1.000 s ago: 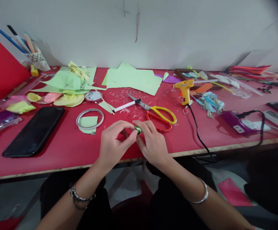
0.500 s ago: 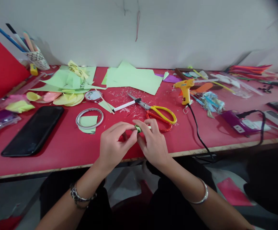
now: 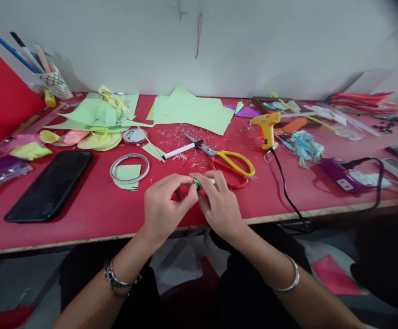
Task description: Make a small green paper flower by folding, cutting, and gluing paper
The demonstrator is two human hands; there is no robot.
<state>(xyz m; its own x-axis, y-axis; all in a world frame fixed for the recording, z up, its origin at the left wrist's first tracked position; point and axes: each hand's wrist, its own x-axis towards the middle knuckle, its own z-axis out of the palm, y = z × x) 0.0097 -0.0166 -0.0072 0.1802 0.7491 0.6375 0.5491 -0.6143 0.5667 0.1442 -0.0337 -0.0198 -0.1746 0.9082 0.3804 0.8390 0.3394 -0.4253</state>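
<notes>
Between my two hands, near the table's front edge, is a small rolled strip of green paper (image 3: 197, 183) with dark lines on it. My left hand (image 3: 167, 205) pinches its left side between thumb and fingertips. On the other side, my right hand (image 3: 219, 205) grips it with thumb and index finger, and a pale end sticks out among the fingers. Most of the roll is hidden by fingertips. Just beyond my right hand lie scissors (image 3: 235, 157) with one yellow and one red handle. A white marker with a black cap (image 3: 183, 150) rests against their blades.
Left of my hands are a roll of tape (image 3: 112, 171) over a green paper piece and a black phone (image 3: 50, 185). Green sheets (image 3: 192, 109) lie at the back. A yellow glue gun (image 3: 267, 130) with a black cord and a purple power adapter (image 3: 342, 176) are on the right.
The view has shifted very slightly. Both hands stay at the same place with the green paper roll, which seems turned a little between the fingertips.
</notes>
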